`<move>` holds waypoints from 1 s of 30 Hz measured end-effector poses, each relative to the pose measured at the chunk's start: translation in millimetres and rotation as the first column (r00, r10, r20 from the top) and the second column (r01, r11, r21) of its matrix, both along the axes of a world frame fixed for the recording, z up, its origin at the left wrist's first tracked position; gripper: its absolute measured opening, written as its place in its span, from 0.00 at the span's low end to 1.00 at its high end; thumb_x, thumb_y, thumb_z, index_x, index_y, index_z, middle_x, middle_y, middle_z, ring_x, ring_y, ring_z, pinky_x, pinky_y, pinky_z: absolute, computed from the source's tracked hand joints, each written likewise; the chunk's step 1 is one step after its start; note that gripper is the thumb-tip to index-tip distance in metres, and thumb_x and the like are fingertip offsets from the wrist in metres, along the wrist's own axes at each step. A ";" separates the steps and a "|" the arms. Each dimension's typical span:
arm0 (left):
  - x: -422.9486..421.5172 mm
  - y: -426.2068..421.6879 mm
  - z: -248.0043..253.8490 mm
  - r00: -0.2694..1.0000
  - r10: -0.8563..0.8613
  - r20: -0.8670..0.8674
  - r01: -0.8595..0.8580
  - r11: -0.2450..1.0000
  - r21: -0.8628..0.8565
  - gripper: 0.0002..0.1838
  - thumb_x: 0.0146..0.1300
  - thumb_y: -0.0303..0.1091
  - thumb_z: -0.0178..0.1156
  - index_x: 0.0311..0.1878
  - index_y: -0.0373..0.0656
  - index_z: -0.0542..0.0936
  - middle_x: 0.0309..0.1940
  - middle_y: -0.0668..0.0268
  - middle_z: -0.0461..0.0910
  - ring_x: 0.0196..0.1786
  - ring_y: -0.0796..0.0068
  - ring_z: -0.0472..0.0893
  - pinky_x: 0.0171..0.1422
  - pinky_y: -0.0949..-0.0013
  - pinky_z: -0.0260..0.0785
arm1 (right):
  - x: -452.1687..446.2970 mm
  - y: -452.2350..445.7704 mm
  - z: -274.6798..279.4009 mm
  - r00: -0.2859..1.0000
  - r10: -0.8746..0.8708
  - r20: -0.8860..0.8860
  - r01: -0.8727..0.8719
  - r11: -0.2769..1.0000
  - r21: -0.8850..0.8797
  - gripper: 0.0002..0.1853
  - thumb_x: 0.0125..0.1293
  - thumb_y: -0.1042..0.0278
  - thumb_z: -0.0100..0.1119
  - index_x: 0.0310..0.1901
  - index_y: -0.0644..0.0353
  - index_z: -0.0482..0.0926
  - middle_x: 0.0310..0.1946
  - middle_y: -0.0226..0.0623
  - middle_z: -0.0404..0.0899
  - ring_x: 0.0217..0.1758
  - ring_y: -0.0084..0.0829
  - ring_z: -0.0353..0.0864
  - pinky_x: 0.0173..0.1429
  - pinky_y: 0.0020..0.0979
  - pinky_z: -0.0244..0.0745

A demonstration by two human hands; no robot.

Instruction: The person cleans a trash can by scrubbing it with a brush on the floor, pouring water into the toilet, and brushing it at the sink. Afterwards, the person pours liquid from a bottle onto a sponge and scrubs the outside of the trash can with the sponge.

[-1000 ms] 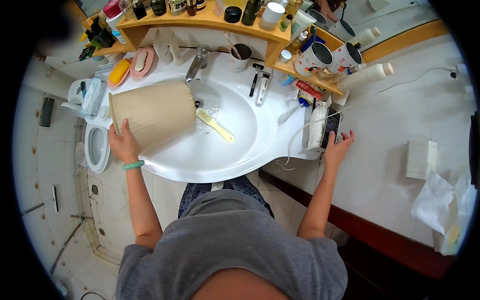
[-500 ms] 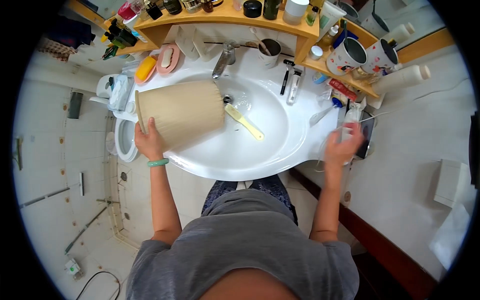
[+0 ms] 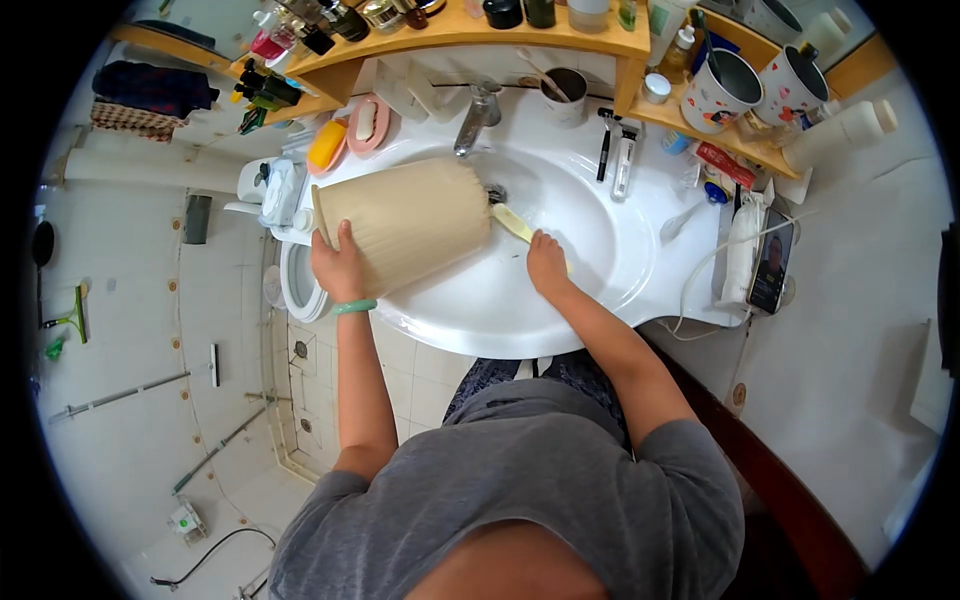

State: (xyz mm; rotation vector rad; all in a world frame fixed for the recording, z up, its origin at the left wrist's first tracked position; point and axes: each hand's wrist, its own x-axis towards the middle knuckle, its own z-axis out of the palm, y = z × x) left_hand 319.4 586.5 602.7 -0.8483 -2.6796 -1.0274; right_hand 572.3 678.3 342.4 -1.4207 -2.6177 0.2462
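Observation:
A beige ribbed wastebasket (image 3: 415, 222) lies on its side over the left part of the white sink (image 3: 620, 215). My left hand (image 3: 338, 265), a green bangle on its wrist, grips the wastebasket by the rim end, thumb along its outer wall. Closed round the handle of a pale yellow brush (image 3: 512, 222) is my right hand (image 3: 547, 262). The brush's head points toward the wastebasket's base and the drain (image 3: 496, 194); whether it touches the wastebasket I cannot tell.
The faucet (image 3: 478, 118) rises behind the sink. Soap dishes (image 3: 370, 125), a cup (image 3: 563, 98) with a toothbrush and two razors (image 3: 622, 165) stand around the rim. A phone (image 3: 772, 262) with a white cable is at right. A crowded wooden shelf (image 3: 470, 35) overhangs the back.
My right hand has come from near the phone, at right, to the sink and taken hold of the brush handle. My left hand still holds the wastebasket. The view has shifted slightly.

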 end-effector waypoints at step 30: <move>40.5 20.0 19.7 0.953 -0.303 -0.026 0.300 0.951 -0.078 0.26 0.58 0.27 0.60 0.60 0.32 0.68 0.30 0.44 0.79 0.34 0.41 0.79 0.37 0.52 0.70 | -54.1 22.8 200.7 0.952 -0.113 -0.284 -0.026 0.896 -0.444 0.24 0.66 0.75 0.42 0.64 0.65 0.66 0.38 0.60 0.78 0.40 0.56 0.81 0.45 0.48 0.77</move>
